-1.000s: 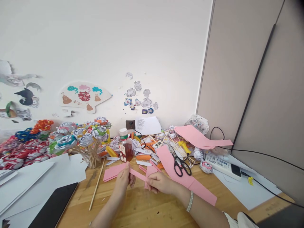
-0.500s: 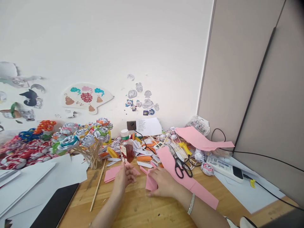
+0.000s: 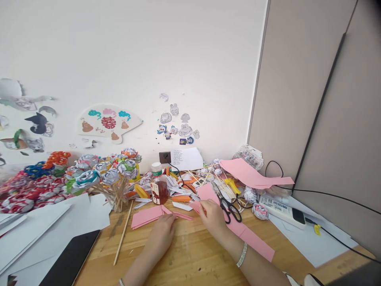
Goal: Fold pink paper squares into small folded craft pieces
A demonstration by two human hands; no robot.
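Note:
My left hand (image 3: 163, 233) rests palm down on the wooden table (image 3: 184, 262), fingers curled over the near end of a narrow pink paper strip (image 3: 177, 215). Beside it lies a folded pink paper piece (image 3: 145, 217). My right hand (image 3: 213, 215) reaches forward with fingers pinched on the edge of a pink paper piece (image 3: 197, 206) next to the long pink sheet (image 3: 238, 230). Black-handled scissors (image 3: 226, 205) lie on that sheet just right of my right hand. A silver bracelet (image 3: 241, 254) is on my right wrist.
Paper flowers on sticks (image 3: 98, 174) crowd the back left. A small glue bottle (image 3: 157, 187), paper scraps and skewers (image 3: 122, 234) lie behind the hands. White sheets (image 3: 59, 222) and a black tablet (image 3: 70, 262) sit left; a white device (image 3: 281, 209) and cables right.
Both hands lowered the pink strip from mid-air to the table. My left hand dropped flat onto it; my right hand moved forward and right toward the scissors and took a pink piece.

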